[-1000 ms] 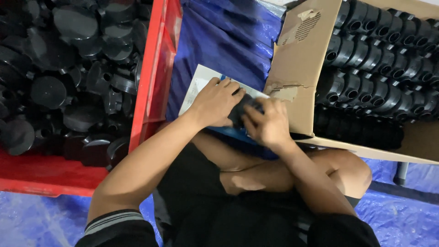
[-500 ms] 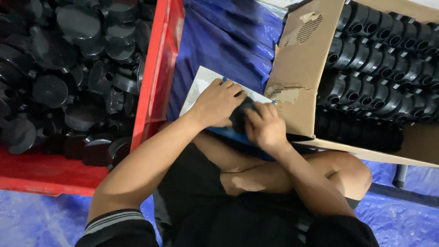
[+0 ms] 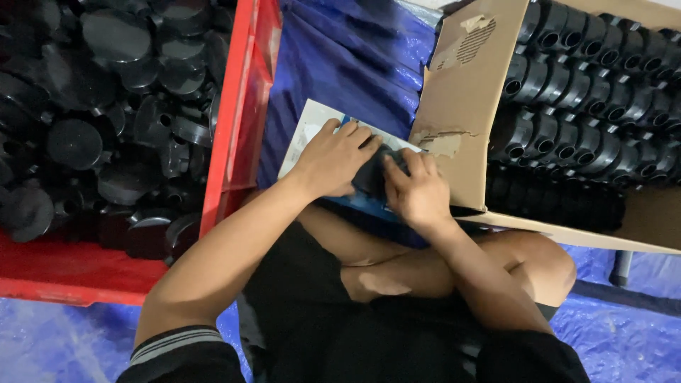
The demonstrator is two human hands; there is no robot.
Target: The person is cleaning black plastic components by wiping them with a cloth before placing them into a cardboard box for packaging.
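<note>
Black plastic fitting (image 3: 374, 177) sits clamped between both hands over the white sheet (image 3: 306, 131), left hand (image 3: 335, 159) fingers curled around its near side and right hand (image 3: 417, 191) fingers pressing its top, so a firm, square hold looks best.

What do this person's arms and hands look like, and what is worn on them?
Both hands, left hand and right hand, are bare: no gloves, rings or watch visible. The forearms are uncovered. The left arm shows a short dark sleeve with a pale striped cuff; the right sleeve is dark.
</note>
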